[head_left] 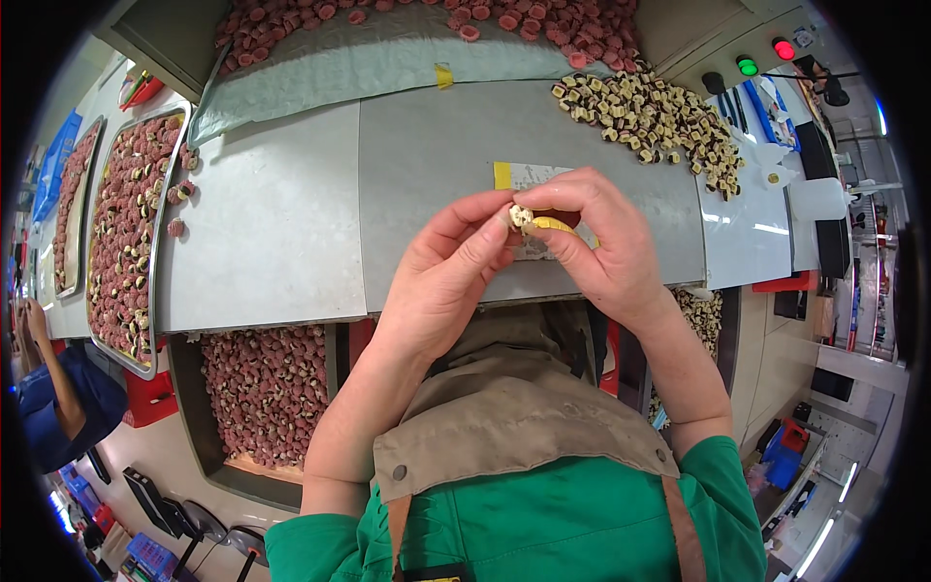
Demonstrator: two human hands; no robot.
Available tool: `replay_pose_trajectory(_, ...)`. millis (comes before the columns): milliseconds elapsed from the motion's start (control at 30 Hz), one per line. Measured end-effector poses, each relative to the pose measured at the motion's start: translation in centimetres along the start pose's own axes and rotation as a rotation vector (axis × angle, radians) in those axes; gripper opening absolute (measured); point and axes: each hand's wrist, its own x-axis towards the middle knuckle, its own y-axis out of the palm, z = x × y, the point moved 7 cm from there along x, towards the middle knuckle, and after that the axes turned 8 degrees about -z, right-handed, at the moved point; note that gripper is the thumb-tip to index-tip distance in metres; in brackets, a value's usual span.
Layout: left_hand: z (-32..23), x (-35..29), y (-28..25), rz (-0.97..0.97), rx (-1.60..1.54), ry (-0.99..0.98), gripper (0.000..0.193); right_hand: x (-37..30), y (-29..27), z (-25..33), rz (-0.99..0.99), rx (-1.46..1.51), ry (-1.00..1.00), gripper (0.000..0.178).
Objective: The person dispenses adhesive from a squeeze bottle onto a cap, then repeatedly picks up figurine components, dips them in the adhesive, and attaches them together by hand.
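Observation:
In front of my chest, over the grey worktable, both hands meet at one small cream-coloured piece with dark spots. My left hand pinches it from the left between thumb and fingertips. From the other side, my right hand has its thumb and index finger at the same piece. Something yellow shows between the right thumb and fingers; its kind I cannot make out. Under the hands lies a white printed card with a yellow strip along its edge.
Small cream-and-dark blocks are heaped at the back right. Pink fluted cups pile up behind a pale green sheet. A metal tray of pink pieces stands left; a bin of similar pieces sits below. Another person's arm shows far left.

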Motion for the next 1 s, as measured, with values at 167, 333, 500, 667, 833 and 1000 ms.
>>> replay_pose_trajectory(167,0.1,-0.1,0.1,-0.069,0.044,0.076,0.029,-0.4,0.3,-0.2,-0.104,0.075,0.048,0.018)
replay_pose_trajectory(333,-0.6,-0.5,0.4,-0.104,0.201,0.321,0.03,-1.0,0.5,-1.1,-0.128,0.161,0.189,0.021)
replay_pose_trajectory(500,-0.3,0.0,0.5,-0.089,0.193,0.232,0.032,-1.9,0.9,-2.5,-0.22,0.315,0.251,0.02)
replay_pose_trajectory(667,-0.1,0.2,0.6,-0.007,0.237,0.148,0.046,-0.8,-0.5,-0.5,-0.138,0.025,0.049,0.03)
replay_pose_trajectory(833,-0.7,0.0,1.5,0.028,0.194,0.072,0.071,0.0,-0.4,-0.9,0.011,0.011,0.021,0.028)
replay_pose_trajectory(1000,0.0,-0.2,2.5,-0.073,0.338,0.193,0.07,-0.2,-0.3,-1.6,-0.016,0.039,0.005,0.026)
